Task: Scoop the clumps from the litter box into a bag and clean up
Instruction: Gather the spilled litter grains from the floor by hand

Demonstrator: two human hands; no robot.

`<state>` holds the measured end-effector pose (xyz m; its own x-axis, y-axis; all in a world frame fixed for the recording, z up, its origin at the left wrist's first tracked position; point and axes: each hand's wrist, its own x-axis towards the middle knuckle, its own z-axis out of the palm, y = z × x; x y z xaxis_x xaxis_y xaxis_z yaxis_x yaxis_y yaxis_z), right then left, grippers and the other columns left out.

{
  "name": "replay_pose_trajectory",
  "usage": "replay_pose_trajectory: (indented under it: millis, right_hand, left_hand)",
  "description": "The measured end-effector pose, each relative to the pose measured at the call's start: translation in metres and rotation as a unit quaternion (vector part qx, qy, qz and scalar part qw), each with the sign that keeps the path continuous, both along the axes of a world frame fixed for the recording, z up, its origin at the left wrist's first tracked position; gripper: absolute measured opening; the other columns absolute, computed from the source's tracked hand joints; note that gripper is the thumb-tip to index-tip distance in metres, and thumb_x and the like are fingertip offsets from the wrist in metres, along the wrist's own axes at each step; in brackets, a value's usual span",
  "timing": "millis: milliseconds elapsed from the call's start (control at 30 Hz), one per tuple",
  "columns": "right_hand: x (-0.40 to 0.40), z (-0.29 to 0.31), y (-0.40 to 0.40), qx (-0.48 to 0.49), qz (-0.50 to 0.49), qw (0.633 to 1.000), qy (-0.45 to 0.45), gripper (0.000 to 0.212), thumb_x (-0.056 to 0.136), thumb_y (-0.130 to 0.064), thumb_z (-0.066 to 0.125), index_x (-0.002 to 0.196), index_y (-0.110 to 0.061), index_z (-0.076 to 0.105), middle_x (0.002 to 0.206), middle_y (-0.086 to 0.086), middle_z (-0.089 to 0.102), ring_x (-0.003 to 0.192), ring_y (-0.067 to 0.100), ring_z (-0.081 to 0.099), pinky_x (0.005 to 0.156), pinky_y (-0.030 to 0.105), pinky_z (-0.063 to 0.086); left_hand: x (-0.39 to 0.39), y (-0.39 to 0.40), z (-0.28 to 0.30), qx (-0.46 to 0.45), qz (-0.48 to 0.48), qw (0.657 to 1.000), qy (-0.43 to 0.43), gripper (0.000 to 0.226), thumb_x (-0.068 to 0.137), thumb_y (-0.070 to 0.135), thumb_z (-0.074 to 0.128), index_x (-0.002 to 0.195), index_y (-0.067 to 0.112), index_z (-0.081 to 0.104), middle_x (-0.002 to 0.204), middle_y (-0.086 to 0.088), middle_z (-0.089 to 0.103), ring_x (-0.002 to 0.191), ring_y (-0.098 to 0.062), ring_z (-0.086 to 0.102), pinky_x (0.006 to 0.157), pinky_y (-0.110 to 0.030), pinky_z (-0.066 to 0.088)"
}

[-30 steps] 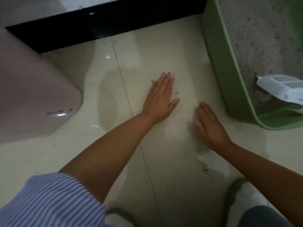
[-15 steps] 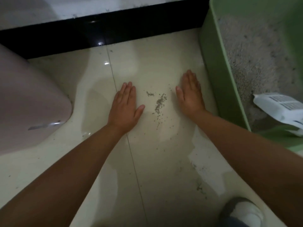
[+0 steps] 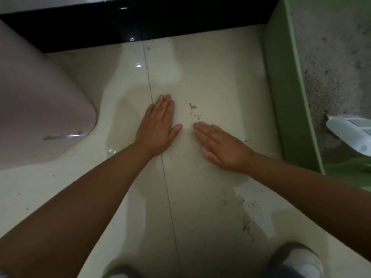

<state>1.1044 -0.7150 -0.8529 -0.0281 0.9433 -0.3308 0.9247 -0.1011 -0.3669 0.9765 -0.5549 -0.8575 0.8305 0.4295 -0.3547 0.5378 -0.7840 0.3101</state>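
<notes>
A green litter box (image 3: 285, 101) stands on the right, filled with grey litter (image 3: 329, 63). A white scoop (image 3: 349, 131) lies in it near its front end. Spilled litter grains (image 3: 193, 111) lie scattered on the cream tile floor left of the box. My left hand (image 3: 158, 125) lies flat on the floor, fingers straight, just left of the grains. My right hand (image 3: 220, 146) lies flat too, fingers pointing left toward the grains, fingertips close to my left thumb. Neither hand holds anything.
A pink rounded bin (image 3: 38, 109) sits at the left. A black baseboard (image 3: 140, 23) runs along the back. More stray grains (image 3: 246, 221) dot the floor near my shoe (image 3: 297, 259) at the bottom right.
My right hand has swept from beside the litter box back and leftward, now lying across below the grains. My left hand stayed flat on the floor beside them.
</notes>
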Motion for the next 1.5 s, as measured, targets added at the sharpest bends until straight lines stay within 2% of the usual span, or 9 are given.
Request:
replay_pose_trajectory:
  millis: [233, 467, 733, 867, 933, 1067, 1267, 1367, 1500]
  right_hand:
    - [0.007, 0.008, -0.050, 0.052, -0.208, 0.976, 0.035, 0.063, 0.092, -0.036, 0.026, 0.137, 0.009, 0.032, 0.144, 0.024, 0.034, 0.137, 0.029, 0.021, 0.110, 0.007, -0.009]
    - [0.006, 0.002, -0.072, 0.028, -0.365, 0.929, 0.048, 0.084, 0.076, -0.050, 0.007, 0.144, -0.002, 0.012, 0.141, -0.008, -0.002, 0.134, 0.006, -0.005, 0.110, 0.015, -0.007]
    - [0.006, 0.004, -0.065, 0.026, -0.404, 0.909, 0.103, 0.079, 0.081, -0.048, 0.012, 0.145, -0.002, 0.012, 0.156, 0.012, 0.007, 0.132, 0.002, -0.002, 0.112, 0.019, -0.002]
    - [0.006, 0.006, -0.059, 0.033, -0.406, 0.907, 0.109, 0.069, 0.084, -0.033, 0.020, 0.144, 0.001, 0.014, 0.156, 0.014, 0.006, 0.134, 0.004, -0.001, 0.113, 0.021, -0.002]
    - [0.004, 0.004, -0.053, 0.035, -0.385, 0.917, 0.096, 0.073, 0.085, -0.041, 0.019, 0.144, 0.002, 0.016, 0.155, 0.016, 0.008, 0.138, 0.009, -0.001, 0.113, 0.021, -0.004]
    - [-0.004, -0.003, -0.034, 0.027, -0.312, 0.947, 0.072, 0.088, 0.074, -0.051, 0.004, 0.144, 0.000, 0.017, 0.155, 0.016, 0.008, 0.143, 0.017, -0.001, 0.108, 0.018, -0.008]
    - [-0.031, -0.007, 0.009, 0.051, -0.237, 0.965, 0.104, 0.082, 0.079, -0.048, 0.010, 0.142, 0.004, 0.022, 0.153, 0.020, 0.013, 0.144, 0.031, 0.009, 0.109, 0.015, -0.010]
    - [-0.047, -0.006, 0.020, 0.061, -0.209, 0.967, 0.129, 0.080, 0.081, -0.046, 0.011, 0.142, 0.004, 0.022, 0.153, 0.021, 0.013, 0.143, 0.024, 0.006, 0.105, 0.006, -0.017]
    - [-0.045, -0.001, 0.019, 0.076, -0.232, 0.957, 0.158, 0.077, 0.082, -0.044, 0.016, 0.140, 0.006, 0.024, 0.152, 0.023, 0.015, 0.139, 0.019, 0.004, 0.114, 0.025, 0.001]
  left_hand:
    - [0.039, 0.005, -0.003, 0.015, 0.025, 0.999, -0.013, 0.065, 0.100, 0.038, 0.028, 0.148, 0.002, 0.003, 0.157, -0.012, -0.005, 0.146, -0.021, -0.007, 0.115, -0.027, -0.007]
    - [0.054, -0.001, -0.007, 0.028, -0.022, 0.999, -0.003, 0.067, 0.098, 0.043, 0.025, 0.149, 0.003, 0.007, 0.157, -0.011, -0.001, 0.146, -0.020, -0.003, 0.115, -0.026, -0.006]
    - [0.042, -0.031, -0.008, -0.031, -0.259, 0.965, 0.001, 0.096, 0.071, 0.059, -0.006, 0.148, 0.004, 0.012, 0.156, -0.012, 0.006, 0.146, -0.022, 0.004, 0.113, -0.023, -0.003]
    - [0.017, -0.046, -0.008, -0.080, -0.288, 0.952, -0.068, 0.082, 0.090, 0.053, 0.006, 0.139, -0.005, 0.035, 0.147, -0.022, 0.033, 0.137, -0.032, 0.032, 0.112, -0.026, 0.016]
    - [0.004, -0.050, -0.008, -0.075, -0.254, 0.955, -0.134, 0.072, 0.100, 0.044, 0.012, 0.127, -0.012, 0.048, 0.130, -0.029, 0.051, 0.123, -0.039, 0.049, 0.107, -0.029, 0.028]
    - [-0.019, -0.037, -0.003, -0.062, -0.141, 0.967, -0.202, 0.063, 0.100, 0.040, 0.017, 0.127, -0.012, 0.039, 0.129, -0.034, 0.049, 0.126, -0.032, 0.030, 0.113, -0.019, 0.010]
    - [-0.061, -0.017, -0.006, -0.030, 0.024, 0.977, -0.211, 0.063, 0.095, 0.033, 0.034, 0.128, -0.020, 0.039, 0.133, -0.037, 0.042, 0.136, -0.034, 0.024, 0.112, -0.008, 0.000]
    - [-0.077, -0.018, -0.010, -0.029, 0.098, 0.972, -0.210, 0.063, 0.089, 0.026, 0.036, 0.130, -0.022, 0.036, 0.136, -0.037, 0.038, 0.135, -0.027, 0.021, 0.110, -0.003, -0.003]
    - [-0.082, -0.023, -0.013, 0.010, 0.087, 0.976, -0.197, 0.068, 0.090, 0.035, 0.038, 0.131, -0.019, 0.036, 0.137, -0.035, 0.038, 0.133, -0.027, 0.020, 0.111, -0.017, 0.003]
